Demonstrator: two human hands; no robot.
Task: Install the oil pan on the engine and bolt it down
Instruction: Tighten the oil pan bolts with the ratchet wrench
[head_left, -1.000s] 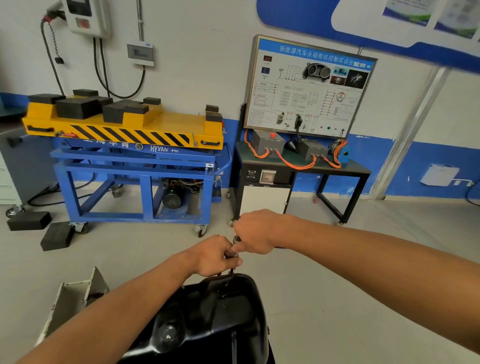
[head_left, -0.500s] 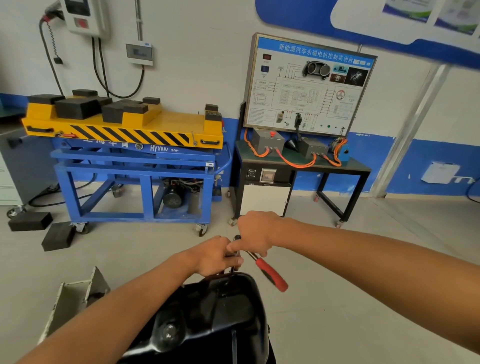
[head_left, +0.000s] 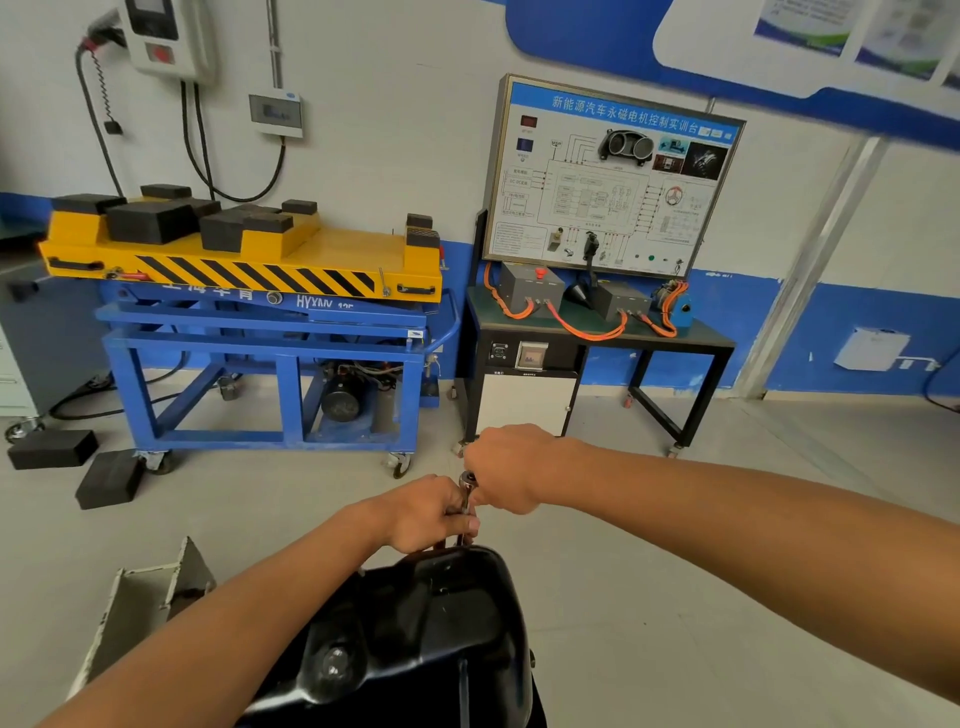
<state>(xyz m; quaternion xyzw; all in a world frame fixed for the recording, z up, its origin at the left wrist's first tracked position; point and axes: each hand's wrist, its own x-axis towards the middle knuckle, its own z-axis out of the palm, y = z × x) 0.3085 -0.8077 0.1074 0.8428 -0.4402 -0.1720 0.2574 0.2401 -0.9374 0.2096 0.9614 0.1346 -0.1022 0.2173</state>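
Note:
A glossy black oil pan (head_left: 415, 634) fills the bottom centre, its bulged underside facing up; the engine beneath it is hidden. At the pan's far edge stands a ratchet wrench with its chrome head (head_left: 467, 480) up. My left hand (head_left: 428, 514) curls round the vertical extension under that head, just above the pan rim. My right hand (head_left: 506, 467) grips the ratchet's handle, which is hidden under the fist. The bolt itself is out of sight.
A grey metal bracket (head_left: 140, 608) lies on the floor at lower left. Behind stand a blue lift cart with a yellow top (head_left: 249, 291), a training bench with orange cables (head_left: 597, 322), and black rubber blocks (head_left: 78, 462) on the floor.
My right hand has swung the ratchet handle back; its red grip, which showed to the right half a second ago, is now hidden under my fist. My left hand stays on the extension.

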